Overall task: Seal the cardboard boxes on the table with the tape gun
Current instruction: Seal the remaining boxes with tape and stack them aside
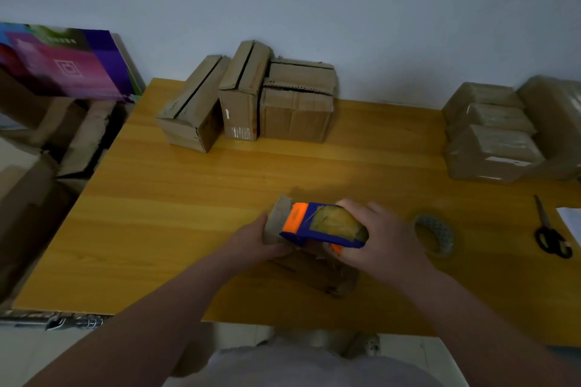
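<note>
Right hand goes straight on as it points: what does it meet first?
Probably the left hand, which grips the far end of the cardboard box. The right hand holds the tape gun pointed along that box toward it; height clearance unclear.

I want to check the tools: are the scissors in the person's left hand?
No, the scissors lie on the table far to the right, while the left hand holds the cardboard box.

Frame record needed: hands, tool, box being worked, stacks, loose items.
left hand: holds the left end of the box
right hand: grips tape gun on top of box
unsealed boxes: four, at back of table
taped boxes: stacked far right
loose: tape roll, scissors, right of hands
</note>
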Available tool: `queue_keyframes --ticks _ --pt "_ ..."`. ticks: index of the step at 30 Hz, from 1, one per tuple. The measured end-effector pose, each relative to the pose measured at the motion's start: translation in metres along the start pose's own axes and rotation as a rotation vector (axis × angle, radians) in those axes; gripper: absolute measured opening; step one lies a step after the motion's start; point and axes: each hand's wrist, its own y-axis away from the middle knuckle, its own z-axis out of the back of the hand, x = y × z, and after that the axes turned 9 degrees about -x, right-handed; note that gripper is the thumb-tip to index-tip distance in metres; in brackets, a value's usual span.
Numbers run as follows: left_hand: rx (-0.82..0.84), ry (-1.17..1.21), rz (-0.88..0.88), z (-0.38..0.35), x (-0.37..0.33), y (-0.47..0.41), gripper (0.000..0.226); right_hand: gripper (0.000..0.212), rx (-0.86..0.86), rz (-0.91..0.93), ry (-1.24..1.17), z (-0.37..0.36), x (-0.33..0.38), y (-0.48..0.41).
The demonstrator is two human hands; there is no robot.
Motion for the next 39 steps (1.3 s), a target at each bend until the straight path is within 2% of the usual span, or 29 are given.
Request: queue_keyframes --ticks 2,4,6,10,12,15,18,23,26,32,37,39 --pt "-0.106 -0.299 -0.182 -0.004 -0.001 -0.006 0.107 0.072 -0.006 0.000 -0.001 0.000 -0.001 0.001" --pt "-0.150 -0.509 -0.314 -0.005 -0.003 -0.010 0.107 0.073 -0.014 0.005 -0.011 -0.001 -0.005 0.003" --pt "-0.148 -0.645 -0.369 -0.006 -0.005 -0.012 0.105 0.073 -0.019 0.018 -0.025 -0.003 -0.010 0.004" --pt "-0.148 -0.819 -0.360 -0.006 -0.005 -0.013 0.108 0.076 0.011 0.039 -0.051 0.005 -0.031 0.014" --pt "-0.150 -0.843 -0.359 -0.006 -0.005 -0.012 0.109 0.078 0.016 0.018 -0.068 0.015 -0.056 0.030" --pt "-0.144 -0.851 -0.388 -0.006 -0.004 -0.012 0.126 0.082 0.041 -0.051 -0.044 0.025 -0.097 0.057" --pt "-0.126 -0.883 -0.390 -0.005 -0.004 -0.012 0.127 0.082 0.071 -0.092 -0.083 0.021 -0.114 0.066" --pt "-0.155 -1.008 -0.372 -0.013 -0.008 -0.005 0.116 0.079 0.045 -0.087 -0.083 0.010 -0.115 0.068" --pt "-0.188 -0.979 -0.340 -0.030 -0.015 0.005 0.112 0.078 0.031 -0.102 -0.113 0.002 -0.115 0.074" --pt "-0.055 -0.980 -0.434 -0.069 -0.031 0.012 0.107 0.077 0.020 -0.126 -0.142 -0.004 -0.115 0.079" --pt "-0.049 -1.017 -0.482 -0.057 -0.025 0.010 0.107 0.077 -0.014 -0.150 -0.120 -0.012 -0.103 0.075" --pt "-0.078 -1.024 -0.460 -0.044 -0.019 0.010 0.114 0.078 -0.034 -0.133 -0.114 -0.020 -0.088 0.068"
